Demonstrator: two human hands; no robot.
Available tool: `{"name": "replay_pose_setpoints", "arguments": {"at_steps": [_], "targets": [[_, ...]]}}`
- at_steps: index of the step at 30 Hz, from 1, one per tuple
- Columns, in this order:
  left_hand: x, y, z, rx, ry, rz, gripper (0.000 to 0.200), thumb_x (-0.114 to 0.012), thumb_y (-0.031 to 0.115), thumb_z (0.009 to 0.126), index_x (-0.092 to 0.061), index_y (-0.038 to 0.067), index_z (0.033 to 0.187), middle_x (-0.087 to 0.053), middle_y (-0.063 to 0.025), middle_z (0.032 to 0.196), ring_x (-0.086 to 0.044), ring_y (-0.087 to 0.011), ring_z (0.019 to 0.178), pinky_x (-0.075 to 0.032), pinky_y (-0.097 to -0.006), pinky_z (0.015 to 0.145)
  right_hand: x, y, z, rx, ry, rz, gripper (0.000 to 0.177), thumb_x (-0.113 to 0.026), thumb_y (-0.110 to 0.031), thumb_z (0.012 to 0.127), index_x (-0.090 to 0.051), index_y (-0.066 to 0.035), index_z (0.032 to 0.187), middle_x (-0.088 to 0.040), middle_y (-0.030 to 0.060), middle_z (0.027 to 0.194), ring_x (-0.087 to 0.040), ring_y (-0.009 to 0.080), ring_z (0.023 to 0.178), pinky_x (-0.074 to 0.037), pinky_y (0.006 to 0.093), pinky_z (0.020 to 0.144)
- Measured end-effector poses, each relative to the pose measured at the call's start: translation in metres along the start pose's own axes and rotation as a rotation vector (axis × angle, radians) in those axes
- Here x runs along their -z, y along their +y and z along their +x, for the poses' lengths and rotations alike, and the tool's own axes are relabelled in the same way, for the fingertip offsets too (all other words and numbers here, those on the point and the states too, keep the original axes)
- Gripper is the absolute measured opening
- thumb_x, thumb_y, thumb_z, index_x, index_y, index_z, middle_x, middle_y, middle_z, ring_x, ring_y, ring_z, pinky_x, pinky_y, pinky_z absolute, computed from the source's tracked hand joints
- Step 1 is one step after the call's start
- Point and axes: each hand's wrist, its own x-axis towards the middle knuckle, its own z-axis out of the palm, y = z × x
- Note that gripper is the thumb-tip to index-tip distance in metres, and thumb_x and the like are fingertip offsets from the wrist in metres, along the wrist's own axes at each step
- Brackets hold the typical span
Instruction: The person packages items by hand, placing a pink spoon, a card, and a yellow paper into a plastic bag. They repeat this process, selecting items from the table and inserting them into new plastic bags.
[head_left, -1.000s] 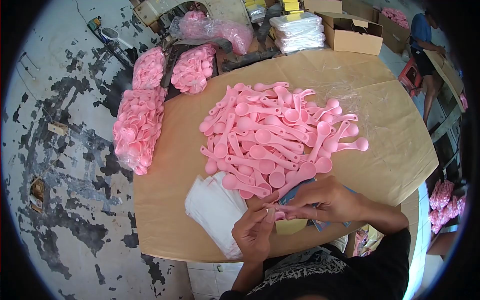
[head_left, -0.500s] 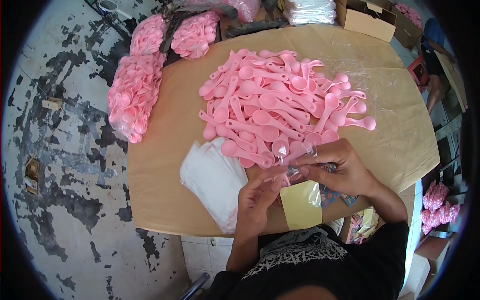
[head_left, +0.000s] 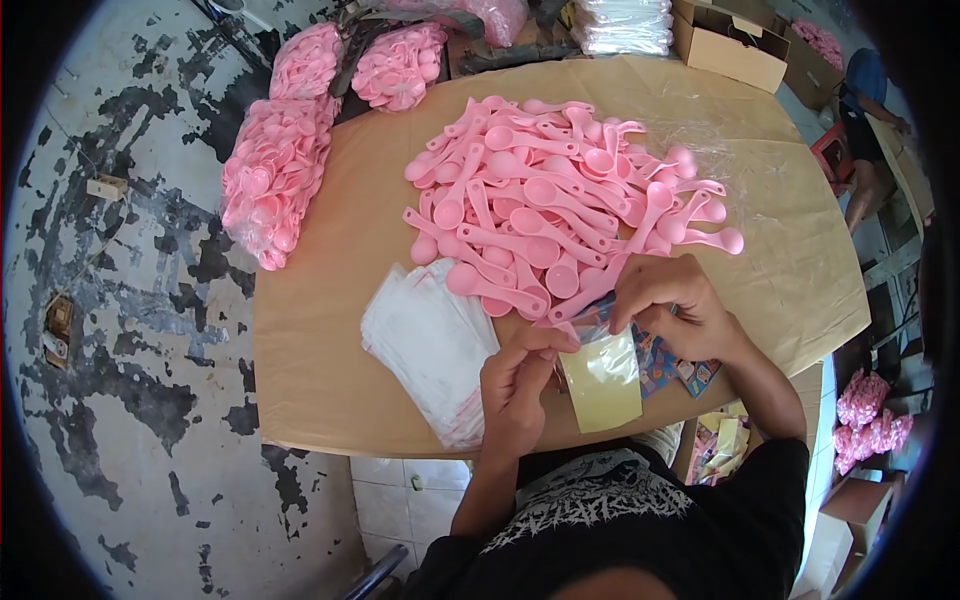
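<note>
Near the table's front edge, a small clear plastic bag with a yellow card (head_left: 604, 386) inside hangs between my hands. My left hand (head_left: 516, 384) pinches the bag's upper left corner between thumb and fingers. At the upper right, my right hand (head_left: 677, 305) has its fingers curled and pinched on the bag's top edge. Beyond them spreads a big heap of pink measuring spoons (head_left: 545, 220). Left of my left hand lies a stack of whitish plastic bags (head_left: 425, 350). Blue printed cards (head_left: 655, 362) lie partly hidden under my right hand.
Filled bags of pink spoons (head_left: 275, 180) stand at the table's left edge. At the back are stacked clear packs (head_left: 624, 26) and an open cardboard box (head_left: 735, 52). A box of printed cards (head_left: 722, 445) sits below the front edge. Another person (head_left: 868, 130) is at far right.
The clear top of the bag, raised and glinting before, now lies lower near the card. My right hand has moved slightly up, and its fingers are more curled. The view has shifted a little.
</note>
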Motion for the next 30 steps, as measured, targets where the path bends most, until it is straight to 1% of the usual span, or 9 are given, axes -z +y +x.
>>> {"name": "replay_pose_setpoints", "arguments": {"at_steps": [8, 11, 14, 17, 19, 23, 24, 26, 30], "targets": [[-0.009, 0.008, -0.006, 0.088, -0.037, -0.06, 0.015, -0.053, 0.0, 0.092, -0.054, -0.003, 0.106, -0.06, -0.0087, 0.095, -0.059, -0.0075, 0.08, -0.048, -0.0203, 0.064, 0.002, 0.002, -0.004, 0.068, 0.057, -0.156, 0.015, -0.051, 0.006, 0.075, -0.063, -0.002, 0.078, -0.062, 0.0049, 0.075, -0.057, 0.0171, 0.072, -0.046, 0.0313, 0.066], [-0.017, 0.01, -0.014, 0.076, -0.071, 0.065, 0.024, -0.058, -0.005, 0.088, -0.051, -0.003, 0.111, -0.06, -0.0108, 0.1, -0.061, -0.0096, 0.087, -0.051, -0.0223, 0.068, -0.01, -0.031, -0.002, -0.321, 0.293, 0.469, 0.009, -0.057, 0.005, 0.081, -0.063, -0.001, 0.082, -0.063, 0.0035, 0.078, -0.058, 0.0125, 0.073, -0.048, 0.0289, 0.065], [-0.014, 0.014, -0.029, 0.091, -0.144, 0.08, 0.037, -0.057, -0.007, 0.087, -0.046, -0.001, 0.122, -0.053, -0.0168, 0.124, -0.061, -0.0185, 0.104, -0.053, -0.0292, 0.082, -0.019, -0.044, -0.025, -0.321, 0.141, 0.034, 0.006, -0.066, 0.001, 0.082, -0.064, 0.0, 0.087, -0.064, 0.0033, 0.079, -0.059, 0.0095, 0.073, -0.049, 0.0254, 0.064], [-0.009, 0.028, -0.044, 0.144, -0.17, -0.084, 0.05, -0.054, -0.011, 0.087, -0.038, 0.001, 0.133, -0.039, -0.0252, 0.141, -0.058, -0.0294, 0.114, -0.051, -0.0361, 0.092, -0.005, -0.055, -0.054, -0.318, 0.117, -0.086, 0.009, -0.071, 0.002, 0.077, -0.067, -0.001, 0.085, -0.066, 0.0056, 0.078, -0.062, 0.0105, 0.071, -0.05, 0.0241, 0.063], [0.0, 0.05, -0.053, 0.063, -0.132, 0.017, 0.048, -0.056, -0.011, 0.086, -0.041, 0.0, 0.13, -0.044, -0.025, 0.137, -0.059, -0.03, 0.112, -0.051, -0.0365, 0.092, 0.028, -0.069, -0.078, -0.283, -0.053, -0.308, 0.008, -0.07, 0.003, 0.072, -0.067, -0.001, 0.079, -0.066, 0.0084, 0.075, -0.065, 0.0167, 0.068, -0.049, 0.0264, 0.062], [0.06, 0.047, -0.071, -0.376, 0.056, 0.41, 0.039, -0.06, -0.006, 0.082, -0.055, -0.002, 0.12, -0.057, -0.0223, 0.124, -0.063, -0.0318, 0.106, -0.049, -0.0382, 0.092, 0.067, -0.106, -0.132, -0.773, -0.042, -0.41, 0.02, -0.073, 0.004, 0.066, -0.065, 0.0, 0.085, -0.065, 0.0078, 0.078, -0.065, 0.0193, 0.072, -0.048, 0.0288, 0.066], [0.072, 0.055, -0.074, -0.349, 0.165, 0.56, 0.038, -0.062, -0.002, 0.08, -0.058, -0.001, 0.118, -0.06, -0.023, 0.12, -0.06, -0.036, 0.109, -0.048, -0.0413, 0.092, 0.069, -0.109, -0.136, -0.822, -0.012, -0.528, 0.023, -0.073, 0.004, 0.066, -0.064, 0.0, 0.087, -0.065, 0.0078, 0.079, -0.064, 0.0201, 0.074, -0.047, 0.0293, 0.068], [0.097, 0.064, -0.071, -0.325, 0.127, 1.005, 0.039, -0.06, 0.003, 0.083, -0.056, 0.001, 0.122, -0.055, -0.0215, 0.128, -0.052, -0.039, 0.119, -0.042, -0.0455, 0.099, 0.06, -0.119, -0.119, -0.652, 0.079, -0.687, 0.026, -0.073, 0.004, 0.066, -0.064, -0.001, 0.089, -0.065, 0.0083, 0.081, -0.062, 0.0209, 0.075, -0.046, 0.03, 0.068], [0.106, 0.045, -0.068, -0.094, 0.013, 1.244, 0.04, -0.052, 0.015, 0.09, -0.054, 0.003, 0.128, -0.046, -0.0158, 0.14, -0.04, -0.0378, 0.13, -0.03, -0.048, 0.107, 0.009, -0.11, -0.061, -0.341, 0.021, -0.658, 0.017, -0.072, 0.0, 0.071, -0.067, -0.002, 0.088, -0.066, 0.0111, 0.08, -0.061, 0.0262, 0.072, -0.047, 0.0348, 0.066]]}}
